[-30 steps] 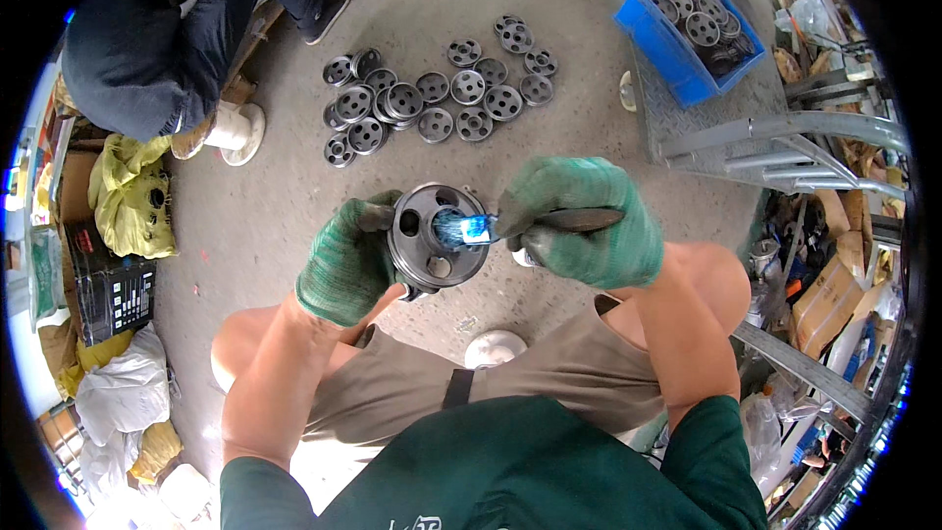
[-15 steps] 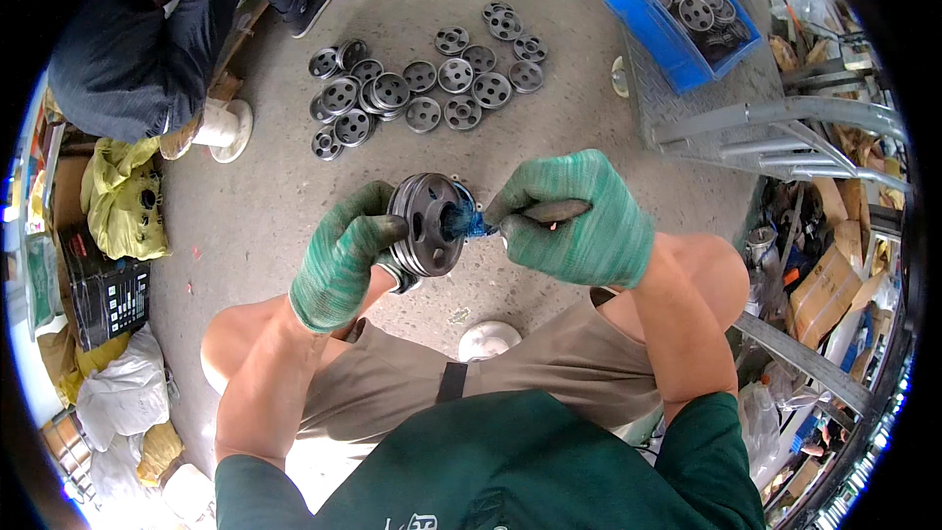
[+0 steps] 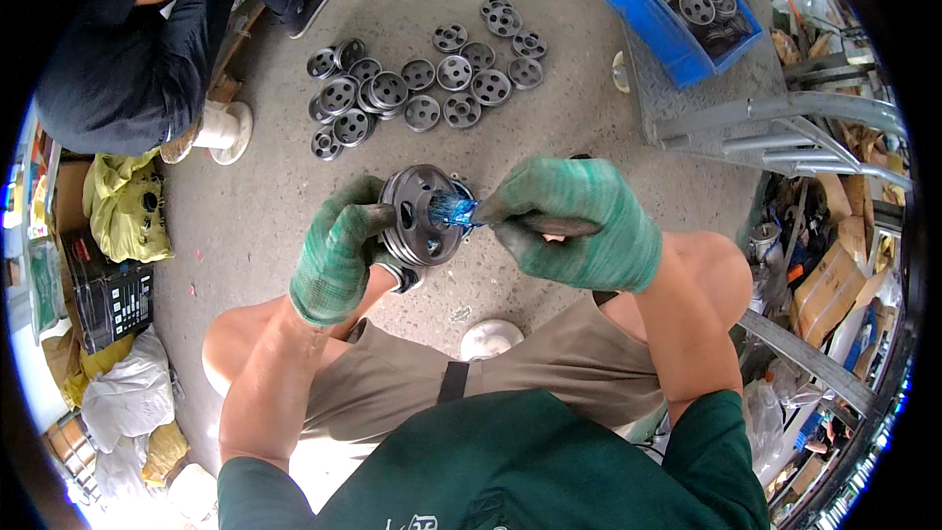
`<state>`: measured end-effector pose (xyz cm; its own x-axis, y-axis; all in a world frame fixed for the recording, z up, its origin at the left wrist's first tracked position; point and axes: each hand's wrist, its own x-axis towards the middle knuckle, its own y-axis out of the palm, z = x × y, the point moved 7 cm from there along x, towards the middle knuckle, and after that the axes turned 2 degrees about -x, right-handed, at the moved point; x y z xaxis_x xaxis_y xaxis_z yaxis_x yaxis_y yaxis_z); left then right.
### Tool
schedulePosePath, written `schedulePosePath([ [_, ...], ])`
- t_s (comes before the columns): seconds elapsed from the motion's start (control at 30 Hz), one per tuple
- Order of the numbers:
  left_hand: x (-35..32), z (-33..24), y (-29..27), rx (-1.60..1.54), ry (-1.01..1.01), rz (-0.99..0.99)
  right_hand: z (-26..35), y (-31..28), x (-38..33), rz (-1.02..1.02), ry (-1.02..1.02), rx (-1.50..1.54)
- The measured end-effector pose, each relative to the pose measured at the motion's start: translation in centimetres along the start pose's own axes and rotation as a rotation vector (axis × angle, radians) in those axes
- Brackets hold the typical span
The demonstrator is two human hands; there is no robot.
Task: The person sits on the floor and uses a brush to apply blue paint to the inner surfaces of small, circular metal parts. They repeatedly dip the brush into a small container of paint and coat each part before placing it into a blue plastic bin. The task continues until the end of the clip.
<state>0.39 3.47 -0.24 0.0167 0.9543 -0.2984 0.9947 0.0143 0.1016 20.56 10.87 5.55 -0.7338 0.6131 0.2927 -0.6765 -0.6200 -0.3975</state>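
Observation:
In the middle of the view, my gloved left hand [image 3: 339,250] is closed on the rim of a grey metal pulley wheel [image 3: 418,241] with grooved edges and round holes. The wheel is held up on edge, its flat face turned toward the right and up. From that side my gloved right hand [image 3: 589,226] pinches a shiny blue tuft of strands [image 3: 457,209], which reaches into the wheel's centre. I cannot make out whether it is a brush or loose film. Both gloves are green knit with dark, soiled fingers.
Several similar pulley wheels [image 3: 422,113] lie on the concrete floor ahead. At the upper right, a blue crate [image 3: 677,64] of wheels stands on a metal-framed cart [image 3: 765,123]. Another person [image 3: 118,69] sits at the upper left. Bags [image 3: 128,383] and cluttered shelves line the sides.
The wheel has shifted slightly left and its face has turned more into view. My right hand has moved a little right and down, still pinching the blue tuft.

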Motion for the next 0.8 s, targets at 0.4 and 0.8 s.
schedulePosePath([
  [0.4,-0.4,0.4,1.4,0.08,-0.029,0.039,-3.0,2.0,-0.4,0.084,0.545,0.215],
  [0.8,0.9,1.9,0.3,-0.751,-0.149,0.03,-5.2,0.8,-2.2,-0.239,0.625,0.851],
])
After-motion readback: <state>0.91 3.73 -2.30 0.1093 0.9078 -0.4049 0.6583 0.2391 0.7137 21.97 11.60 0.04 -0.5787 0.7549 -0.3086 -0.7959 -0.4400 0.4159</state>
